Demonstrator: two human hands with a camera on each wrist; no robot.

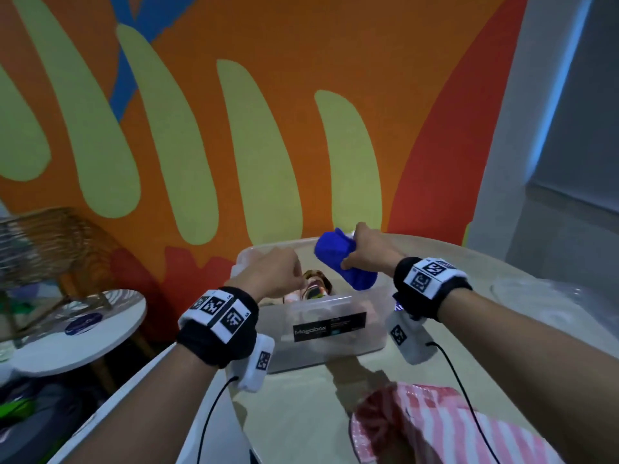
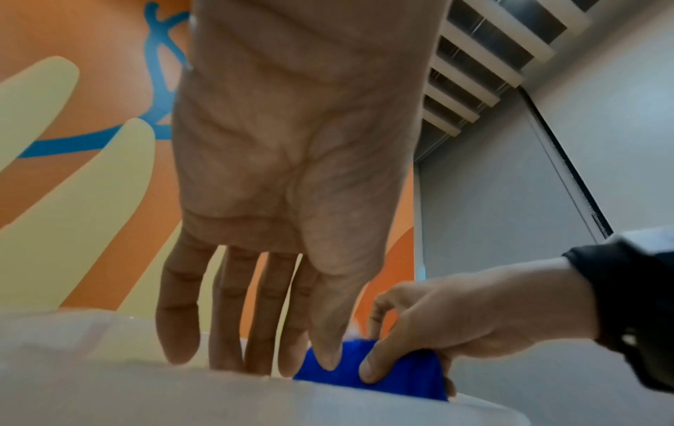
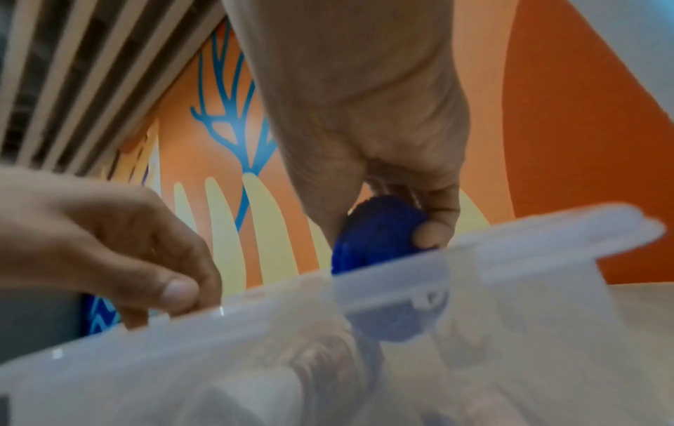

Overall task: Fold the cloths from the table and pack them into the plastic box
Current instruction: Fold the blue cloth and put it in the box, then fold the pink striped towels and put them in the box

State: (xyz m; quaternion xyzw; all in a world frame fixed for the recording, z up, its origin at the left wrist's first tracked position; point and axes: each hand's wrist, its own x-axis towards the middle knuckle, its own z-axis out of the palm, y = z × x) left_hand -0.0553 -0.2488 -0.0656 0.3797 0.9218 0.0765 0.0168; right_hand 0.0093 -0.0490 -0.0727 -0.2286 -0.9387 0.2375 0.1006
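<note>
The clear plastic box [image 1: 335, 306] stands on the pale table [image 1: 301, 413], with rolled patterned cloths [image 1: 316, 286] inside. My right hand [image 1: 365, 249] grips a rolled blue cloth [image 1: 341, 262] just above the box's far right part; the cloth's lower end dips past the rim [image 3: 510, 253]. In the right wrist view the thumb and fingers wrap the blue cloth [image 3: 379, 230]. My left hand [image 1: 278, 272] hovers over the box's left side, fingers straight and pointing down, holding nothing [image 2: 277, 346]. A pink-and-white striped cloth [image 1: 452, 426] lies unfolded near me.
A small round white side table [image 1: 67, 336] and a rattan chair [image 1: 43, 246] stand to the left, below the main table's edge. Crumpled clear plastic [image 1: 552, 296] lies on the table's right side. The painted wall is close behind the box.
</note>
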